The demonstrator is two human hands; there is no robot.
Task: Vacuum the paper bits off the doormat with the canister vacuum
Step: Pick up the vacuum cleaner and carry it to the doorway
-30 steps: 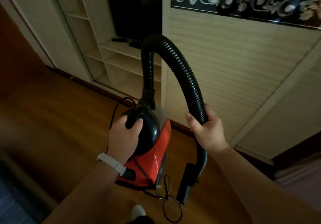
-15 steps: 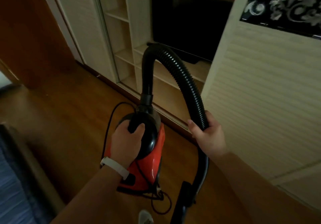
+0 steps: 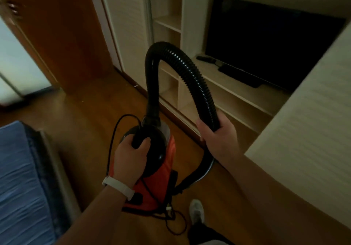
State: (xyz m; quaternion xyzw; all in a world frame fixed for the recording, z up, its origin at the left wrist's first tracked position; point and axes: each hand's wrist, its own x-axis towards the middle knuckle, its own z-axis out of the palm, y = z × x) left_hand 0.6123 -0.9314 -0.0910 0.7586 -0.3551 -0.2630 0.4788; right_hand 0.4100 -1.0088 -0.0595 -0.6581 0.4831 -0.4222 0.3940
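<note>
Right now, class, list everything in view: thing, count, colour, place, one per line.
vacuum: one, red and black, centre
hose: one, black, arching from vacuum
cord: one, black, looping beside vacuum
television: one, black, right shelf
remote: one, black, before television
shelves: several, cream, behind hose
door: one, brown, upper left
floor: one, brown wood, below
bedding: one, blue, lower left
shoe: one, white, bottom
wristband: one, white, left wrist
left hand: one, gripping vacuum handle
right hand: one, gripping hose

No legible txt, brand or nr anywhere. Red canister vac (image 3: 169, 156) near centre: no readable label on body. TV (image 3: 266, 41) far right: screen dark. White wristband (image 3: 118, 186): plain. Pic too dim & blurry for small print.
</note>
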